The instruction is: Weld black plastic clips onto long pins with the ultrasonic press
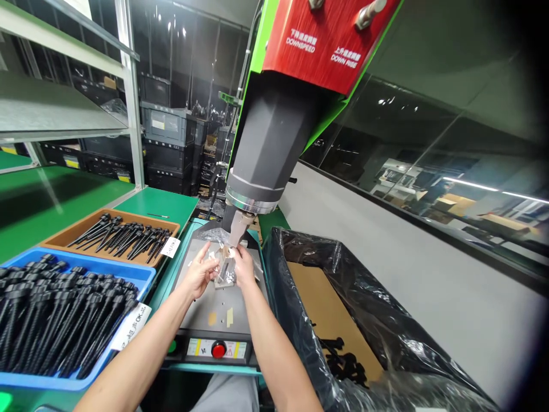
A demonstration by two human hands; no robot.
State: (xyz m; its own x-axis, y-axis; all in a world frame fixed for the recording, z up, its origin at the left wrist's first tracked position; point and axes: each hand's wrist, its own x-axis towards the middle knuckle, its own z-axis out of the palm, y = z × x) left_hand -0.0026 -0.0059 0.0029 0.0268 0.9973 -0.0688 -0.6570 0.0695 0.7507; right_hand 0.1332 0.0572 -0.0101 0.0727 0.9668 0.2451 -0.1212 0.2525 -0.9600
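Both my hands reach to the metal fixture (226, 273) on the grey machine base (217, 312), right under the press horn (238, 226). My left hand (199, 271) pinches a small clear part or bag (214, 255) at the fixture's left side. My right hand (242, 264) has its fingers closed on the same small piece from the right. What exactly they hold is too small to make out. The big grey press head (266, 154) hangs above on a green and red column.
A blue tray (143, 276) of several black rods sits at my left, a brown tray (77, 226) of more rods behind it. A cardboard box lined with black plastic (300, 252) stands at the right. A red button (218, 349) is on the machine front.
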